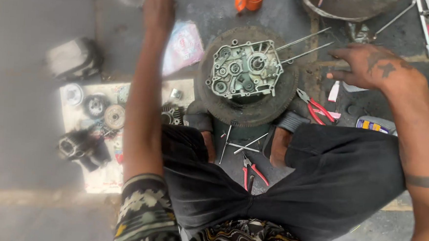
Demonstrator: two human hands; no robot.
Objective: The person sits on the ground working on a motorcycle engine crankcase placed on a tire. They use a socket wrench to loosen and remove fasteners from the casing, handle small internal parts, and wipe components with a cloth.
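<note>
Two hands are out in front of me, and neither one holds anything that I can see. My left hand [158, 7] is stretched far forward, up near the far edge of the floor [22, 140]; it is blurry, so I cannot tell how far open it is. Left of that arm, a white sheet [99, 178] lies on the floor with round metal parts [105, 111] spread over it and a dark engine piece [78, 148] at its near left corner. A pink bag [181, 45] lies just right of the left hand.

Straight ahead, between my feet, sits an old tyre [247, 110] lying flat like a bowl. A grey engine case [245, 68] rests inside it, face up. Two long thin rods [304, 44] stick out from the case, pointing up and to the right, toward my right hand [366, 65]. That hand is flat and open, fingers spread, hovering near the rod tips. It is the nearer hand to the case.

Red pliers [315, 107] lie right of the tyre. More red pliers [251, 172] lie between my knees.
</note>
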